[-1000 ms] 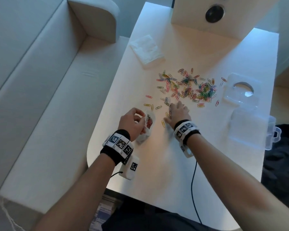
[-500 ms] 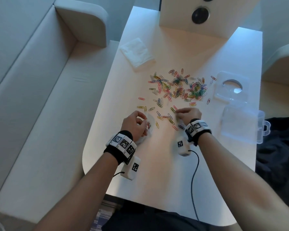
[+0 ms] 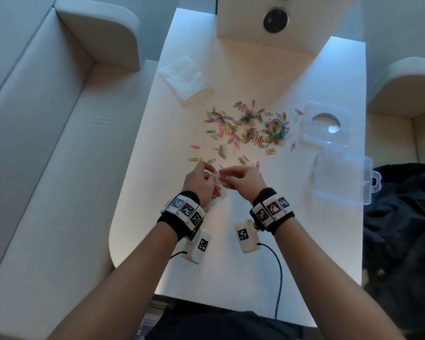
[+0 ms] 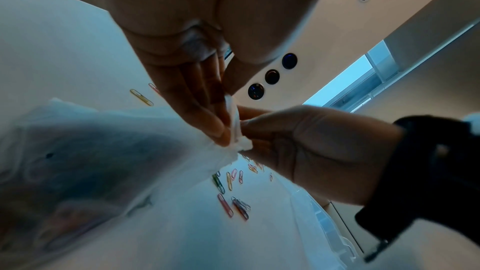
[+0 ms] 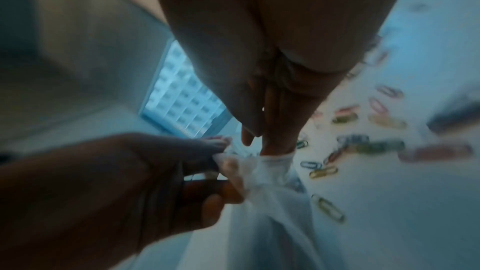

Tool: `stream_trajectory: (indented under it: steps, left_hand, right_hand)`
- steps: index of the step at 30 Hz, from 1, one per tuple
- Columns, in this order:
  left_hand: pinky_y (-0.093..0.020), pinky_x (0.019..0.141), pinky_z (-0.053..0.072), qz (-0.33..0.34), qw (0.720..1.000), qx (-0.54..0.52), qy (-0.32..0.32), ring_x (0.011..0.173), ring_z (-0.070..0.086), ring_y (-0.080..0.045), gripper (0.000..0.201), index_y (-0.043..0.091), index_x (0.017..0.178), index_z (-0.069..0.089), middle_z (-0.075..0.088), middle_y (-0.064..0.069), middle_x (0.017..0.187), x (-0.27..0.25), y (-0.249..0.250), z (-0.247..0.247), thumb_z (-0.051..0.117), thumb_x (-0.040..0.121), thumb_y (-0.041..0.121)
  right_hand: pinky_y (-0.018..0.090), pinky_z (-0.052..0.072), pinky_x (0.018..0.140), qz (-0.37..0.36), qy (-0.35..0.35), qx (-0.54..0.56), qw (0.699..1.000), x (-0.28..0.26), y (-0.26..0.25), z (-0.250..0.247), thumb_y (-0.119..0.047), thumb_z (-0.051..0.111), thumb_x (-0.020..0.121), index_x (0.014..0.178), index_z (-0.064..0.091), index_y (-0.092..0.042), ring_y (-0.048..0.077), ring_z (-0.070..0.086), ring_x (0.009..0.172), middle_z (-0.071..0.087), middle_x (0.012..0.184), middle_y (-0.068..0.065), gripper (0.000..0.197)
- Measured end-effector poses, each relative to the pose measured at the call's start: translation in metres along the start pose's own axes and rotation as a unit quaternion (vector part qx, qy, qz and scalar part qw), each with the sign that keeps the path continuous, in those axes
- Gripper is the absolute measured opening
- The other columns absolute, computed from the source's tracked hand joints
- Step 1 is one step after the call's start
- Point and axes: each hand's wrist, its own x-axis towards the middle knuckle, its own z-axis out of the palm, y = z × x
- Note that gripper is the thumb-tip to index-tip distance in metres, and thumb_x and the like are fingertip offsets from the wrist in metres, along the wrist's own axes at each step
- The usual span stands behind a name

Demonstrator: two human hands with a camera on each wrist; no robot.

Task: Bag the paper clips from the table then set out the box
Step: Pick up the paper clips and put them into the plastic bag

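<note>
Colourful paper clips (image 3: 250, 130) lie scattered across the middle of the white table (image 3: 231, 278). My left hand (image 3: 210, 177) holds a small clear plastic bag (image 3: 217, 200) by its mouth, a little above the table; the bag (image 4: 91, 161) has clips inside. My right hand (image 3: 227, 176) meets it at the mouth, fingertips pinched on what looks like a paper clip. In the right wrist view my right fingertips (image 5: 275, 147) touch the bag's rim (image 5: 272, 163). The clear box (image 3: 341, 179) and its lid (image 3: 325, 123) rest at the right.
A folded white tissue (image 3: 184, 77) lies at the far left of the table. A pale panel with round dark sockets (image 3: 276, 18) stands at the far end. A sofa (image 3: 47, 143) runs along the left; dark cloth (image 3: 402, 229) lies to the right.
My right hand left the loose clips and came back left to the bag's mouth. My left hand raised the bag slightly and moved to meet it.
</note>
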Motion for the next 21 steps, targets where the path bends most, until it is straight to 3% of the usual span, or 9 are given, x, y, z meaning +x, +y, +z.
stream_trajectory:
  steps: [3,5,7,9,11,13,16,21]
  left_hand:
    - [-0.036,0.059,0.061,0.01,1.0,0.006,-0.009,0.065,0.071,-0.036,0.002,0.012,0.101,0.054,0.072,-0.018,0.076,-0.001,0.001,-0.001,0.052,0.099,0.011]
    - [-0.039,0.061,0.062,0.017,1.0,0.006,-0.005,0.067,0.071,-0.039,0.003,0.012,0.1,0.054,0.072,-0.019,0.077,-0.002,0.002,-0.003,0.051,0.099,0.01]
    - [-0.044,0.062,0.063,0.022,1.0,0.004,0.003,0.065,0.071,-0.039,0.003,0.011,0.099,0.055,0.072,-0.018,0.078,-0.001,-0.001,-0.009,0.052,0.099,0.011]
    - [-0.047,0.064,0.063,0.023,1.0,0.005,0.008,0.063,0.072,-0.036,0.004,0.011,0.1,0.056,0.071,-0.013,0.078,0.0,-0.006,-0.017,0.054,0.099,0.013]
    - [-0.048,0.065,0.063,0.015,1.0,-0.001,0.012,0.064,0.072,-0.035,0.004,0.012,0.1,0.056,0.071,-0.009,0.079,-0.002,-0.012,-0.023,0.055,0.099,0.015]
    - [-0.047,0.065,0.063,0.006,1.0,-0.007,0.014,0.065,0.073,-0.033,0.003,0.013,0.1,0.056,0.071,-0.008,0.081,-0.005,-0.015,-0.027,0.055,0.099,0.016]
    - [-0.047,0.065,0.063,0.004,1.0,-0.011,0.011,0.064,0.073,-0.032,0.004,0.013,0.101,0.056,0.072,-0.009,0.08,-0.01,-0.017,-0.028,0.055,0.099,0.016]
    - [-0.046,0.067,0.063,-0.002,1.0,-0.024,0.011,0.062,0.073,-0.03,0.005,0.01,0.102,0.056,0.071,-0.008,0.076,-0.011,-0.014,-0.028,0.055,0.099,0.014]
  right_hand:
    - [0.032,0.057,0.088,-0.077,-0.03,-0.198,0.977,-0.003,-0.011,0.0,0.001,0.054,0.091,0.112,0.072,-0.01,0.017,0.071,0.092,0.073,0.106,0.007,0.03]
    - [0.029,0.059,0.082,-0.115,-0.003,-0.197,0.974,-0.006,-0.015,-0.005,-0.002,0.056,0.09,0.11,0.073,-0.013,0.014,0.071,0.09,0.074,0.103,0.002,0.028]
    - [0.033,0.061,0.077,-0.119,0.086,-0.18,0.973,-0.002,-0.006,-0.018,-0.011,0.068,0.085,0.107,0.073,-0.018,0.013,0.07,0.085,0.073,0.096,-0.002,0.024]
    - [0.041,0.059,0.082,-0.033,0.164,-0.215,0.962,0.004,0.018,-0.034,-0.025,0.081,0.074,0.124,0.061,-0.021,0.019,0.067,0.091,0.064,0.107,0.002,0.054]
    - [0.047,0.055,0.09,0.102,0.17,-0.247,0.949,0.007,0.044,-0.043,-0.036,0.09,0.061,0.142,0.037,-0.02,0.03,0.061,0.104,0.042,0.128,0.013,0.099]
    - [0.042,0.05,0.099,0.129,0.177,-0.261,0.94,0.009,0.059,-0.038,-0.039,0.093,0.054,0.144,0.028,-0.015,0.033,0.055,0.11,0.031,0.133,0.016,0.114]
    - [0.031,0.043,0.103,0.046,0.219,-0.264,0.938,0.028,0.057,-0.023,-0.038,0.093,0.053,0.144,0.033,-0.01,0.021,0.048,0.105,0.032,0.129,0.014,0.112]
    - [0.037,0.045,0.105,-0.024,0.211,-0.297,0.931,0.078,0.03,-0.01,-0.043,0.088,0.061,0.137,0.049,-0.014,0.026,0.05,0.113,0.037,0.131,0.013,0.091]
